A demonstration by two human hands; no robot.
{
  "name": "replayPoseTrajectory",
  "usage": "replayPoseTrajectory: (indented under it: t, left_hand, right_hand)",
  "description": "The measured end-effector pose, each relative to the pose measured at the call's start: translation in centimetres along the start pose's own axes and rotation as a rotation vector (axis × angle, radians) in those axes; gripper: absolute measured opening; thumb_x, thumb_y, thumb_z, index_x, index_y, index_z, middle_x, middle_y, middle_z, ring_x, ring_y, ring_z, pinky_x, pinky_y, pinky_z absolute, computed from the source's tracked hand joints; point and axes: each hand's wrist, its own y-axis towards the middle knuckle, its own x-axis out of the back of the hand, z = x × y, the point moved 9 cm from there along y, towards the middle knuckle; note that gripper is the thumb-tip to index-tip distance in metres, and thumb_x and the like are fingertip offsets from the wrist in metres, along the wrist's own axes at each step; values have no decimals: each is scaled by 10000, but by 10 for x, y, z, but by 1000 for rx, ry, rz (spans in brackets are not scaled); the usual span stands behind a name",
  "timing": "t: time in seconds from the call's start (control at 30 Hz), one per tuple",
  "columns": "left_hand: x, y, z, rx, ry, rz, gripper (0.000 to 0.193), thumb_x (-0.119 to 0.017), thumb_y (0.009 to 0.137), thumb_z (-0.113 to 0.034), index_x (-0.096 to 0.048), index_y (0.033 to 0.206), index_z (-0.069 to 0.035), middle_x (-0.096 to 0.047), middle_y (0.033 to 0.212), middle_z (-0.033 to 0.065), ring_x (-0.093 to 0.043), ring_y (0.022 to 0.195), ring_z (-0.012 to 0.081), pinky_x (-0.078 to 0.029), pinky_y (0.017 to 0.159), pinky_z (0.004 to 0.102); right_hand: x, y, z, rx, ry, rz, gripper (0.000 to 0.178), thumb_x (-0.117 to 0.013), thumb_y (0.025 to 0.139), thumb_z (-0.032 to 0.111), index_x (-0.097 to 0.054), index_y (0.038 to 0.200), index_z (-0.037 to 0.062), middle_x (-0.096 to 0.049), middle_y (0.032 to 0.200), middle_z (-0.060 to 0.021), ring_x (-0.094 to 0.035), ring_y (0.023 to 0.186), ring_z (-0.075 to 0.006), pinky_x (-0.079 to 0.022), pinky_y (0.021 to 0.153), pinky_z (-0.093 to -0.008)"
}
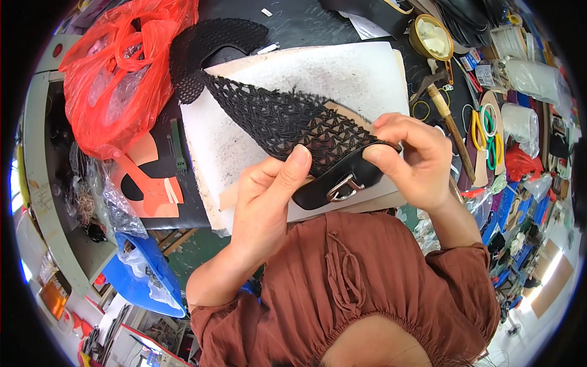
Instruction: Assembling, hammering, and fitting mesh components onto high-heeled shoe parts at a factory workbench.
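Between my two hands is a black openwork woven shoe upper (263, 116), held above a white board. A smooth black leather band (318, 191) with a silver metal ornament (346, 188) runs along its near edge. My left hand (269, 183) pinches the near left edge, thumb on top of the weave. My right hand (416, 156) grips the right corner between thumb and bent fingers. Tan lining (351, 116) shows behind the mesh, and a tan strip (229, 197) sticks out beside my left hand. The fingertips underneath are hidden.
Under the work lies the worn white board (361, 64). Another black woven piece (211, 33) and a red plastic bag (116, 79) are at left. A hammer (449, 116) and a yellow tub of pale paste (431, 37) lie right. A blue bin (150, 275) stands lower left.
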Motion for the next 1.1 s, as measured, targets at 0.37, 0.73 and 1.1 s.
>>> replayPoseTrajectory:
  t: [0.37, 0.73, 1.1]
  left_hand:
    - [-5, -3, -8, -64, 270, 25, 128, -602, 876, -92, -657, 878, 24, -670, 796, 75, -605, 708, 78, -480, 640, 210]
    - [-5, 0, -20, -214, 401, 16, 225, -634, 822, -6, -565, 1033, 34, -652, 868, 76, -604, 744, 92, -480, 671, 219]
    - [1, 5, -37, -423, 544, -21, 452, -717, 751, -29, -489, 1139, 13, -643, 940, 86, -601, 846, 106, -451, 760, 229]
  right_hand:
    - [-2, -5, -10, -48, -43, -75, 102, -686, 771, 58, -607, 773, -6, -605, 696, -49, -550, 654, -95, -436, 591, -239]
    - [-23, 0, -15, -240, 146, 170, 203, -690, 797, 145, -571, 748, -12, -530, 683, -58, -490, 637, -132, -401, 590, -267]
    - [-34, 2, -5, -168, 167, 238, 159, -655, 813, 120, -631, 905, -8, -619, 854, -85, -569, 800, -150, -454, 718, -281]
